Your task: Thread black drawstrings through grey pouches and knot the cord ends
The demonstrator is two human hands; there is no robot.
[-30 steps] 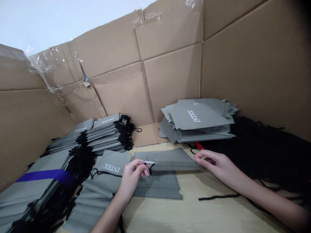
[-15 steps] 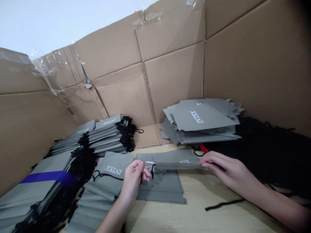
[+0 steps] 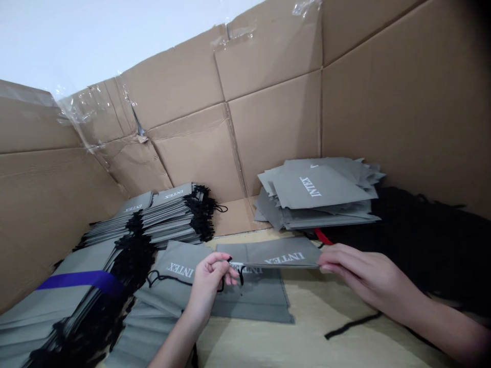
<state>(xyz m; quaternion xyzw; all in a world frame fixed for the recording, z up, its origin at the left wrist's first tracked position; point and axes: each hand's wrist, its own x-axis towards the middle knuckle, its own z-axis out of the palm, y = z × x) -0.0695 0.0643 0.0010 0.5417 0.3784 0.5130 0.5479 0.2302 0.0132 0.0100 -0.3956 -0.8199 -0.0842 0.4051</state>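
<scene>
I hold a grey INTEX pouch [image 3: 276, 254] flat between both hands, just above the table. My left hand [image 3: 210, 283] pinches its left end, where a black cord [image 3: 241, 273] loops out beside a small white tip. My right hand [image 3: 356, 276] is closed on the pouch's right edge. Under it lies another grey pouch [image 3: 257, 301] on the pale wooden table [image 3: 307, 337].
Stacks of corded grey pouches [image 3: 169, 214] fill the left, one bound with a purple band [image 3: 80, 279]. A loose pile of pouches [image 3: 318, 191] sits at the back right. Black cords [image 3: 425, 240] are heaped on the right, one loose cord [image 3: 347, 325] on the table. Cardboard walls [image 3: 268, 112] enclose everything.
The held pouch has tilted up so its INTEX print now faces me. Both hands stayed almost in place, the right one shifting slightly rightward.
</scene>
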